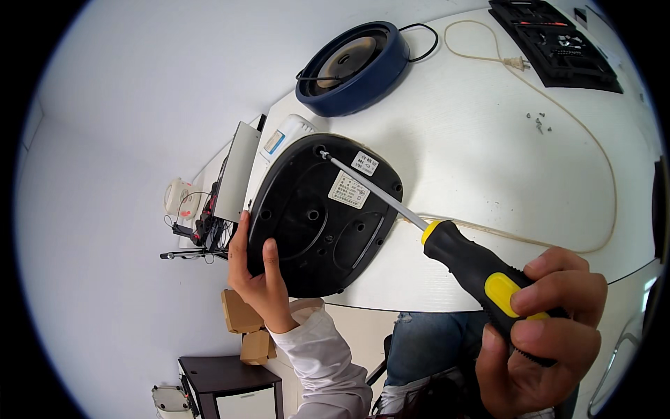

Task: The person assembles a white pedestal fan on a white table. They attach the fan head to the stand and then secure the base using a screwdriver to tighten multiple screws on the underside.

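Screwdriver (447,248), with black-and-yellow handle and long steel shaft, is gripped in the closed right hand (541,328); its tip is set into a recessed screw well near the upper edge of the black appliance base (317,216). The base is shown tipped up on the near edge of the white table (488,140), underside toward the viewer, and is steadied by the left hand (258,272), whose fingers are wrapped round its lower-left rim with the thumb pressed on the plastic. Two paper labels (352,183) are seen stuck on the underside. The shell is judged to be stiff moulded plastic, smooth and somewhat slippery, and probably of moderate weight; hold is best taken at the rim, as here, clear of the wells. The ribbed handle is judged to offer a firm, non-slip grip.

Behind the base, a white body part (286,136) is partly hidden and cannot be identified with certainty. Farther off lie a blue round housing (356,70), a beige cord with plug (558,105), a few loose screws (539,122) and a black tray (555,45).
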`<state>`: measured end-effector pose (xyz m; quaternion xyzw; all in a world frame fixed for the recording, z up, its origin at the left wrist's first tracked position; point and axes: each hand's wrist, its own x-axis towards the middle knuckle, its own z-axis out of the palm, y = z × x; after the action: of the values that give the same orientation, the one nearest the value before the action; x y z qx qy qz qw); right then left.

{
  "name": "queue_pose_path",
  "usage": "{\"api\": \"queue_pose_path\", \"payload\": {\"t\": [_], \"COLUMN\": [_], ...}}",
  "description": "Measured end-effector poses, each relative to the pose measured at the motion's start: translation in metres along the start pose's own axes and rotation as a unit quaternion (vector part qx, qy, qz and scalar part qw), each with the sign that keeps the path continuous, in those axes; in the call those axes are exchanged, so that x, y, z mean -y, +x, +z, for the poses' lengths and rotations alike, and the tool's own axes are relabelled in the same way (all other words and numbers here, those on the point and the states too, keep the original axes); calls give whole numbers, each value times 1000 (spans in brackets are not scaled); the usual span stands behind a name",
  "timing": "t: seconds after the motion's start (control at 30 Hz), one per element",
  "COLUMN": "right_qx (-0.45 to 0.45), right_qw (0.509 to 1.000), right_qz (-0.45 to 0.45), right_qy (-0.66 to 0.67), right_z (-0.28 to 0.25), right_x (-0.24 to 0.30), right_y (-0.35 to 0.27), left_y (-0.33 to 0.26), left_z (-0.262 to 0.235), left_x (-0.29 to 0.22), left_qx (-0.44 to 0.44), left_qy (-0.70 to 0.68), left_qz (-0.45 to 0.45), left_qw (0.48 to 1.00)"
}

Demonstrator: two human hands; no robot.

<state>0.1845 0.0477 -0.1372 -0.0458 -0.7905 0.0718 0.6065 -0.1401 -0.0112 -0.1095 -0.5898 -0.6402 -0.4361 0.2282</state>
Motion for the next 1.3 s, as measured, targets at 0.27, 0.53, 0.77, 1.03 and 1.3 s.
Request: {"api": "queue_pose_path", "payload": {"t": [0.27,0.53,0.77,1.03,1.3], "right_qx": [-143,-358,-378,-365,-332], "right_qw": [946,814,799,801,806], "right_qz": [287,403,417,431,439], "right_qy": [-47,-219,-212,-198,-215], "right_z": [-3,-57,-68,-66,-58], "right_x": [58,26,9,4,-3], "right_y": [5,-62,-65,-70,-72], "left_y": [1,-2,-2,-4,-3], "left_z": [-2,-2,-2,-2,-3], "left_x": [2,5,10,10,11], "left_qx": [5,5,3,-1,-3], "left_qy": [15,17,30,28,23], "left_qz": [16,3,-4,-6,-14], "left_qw": [1000,1000,1000,1000,1000]}}
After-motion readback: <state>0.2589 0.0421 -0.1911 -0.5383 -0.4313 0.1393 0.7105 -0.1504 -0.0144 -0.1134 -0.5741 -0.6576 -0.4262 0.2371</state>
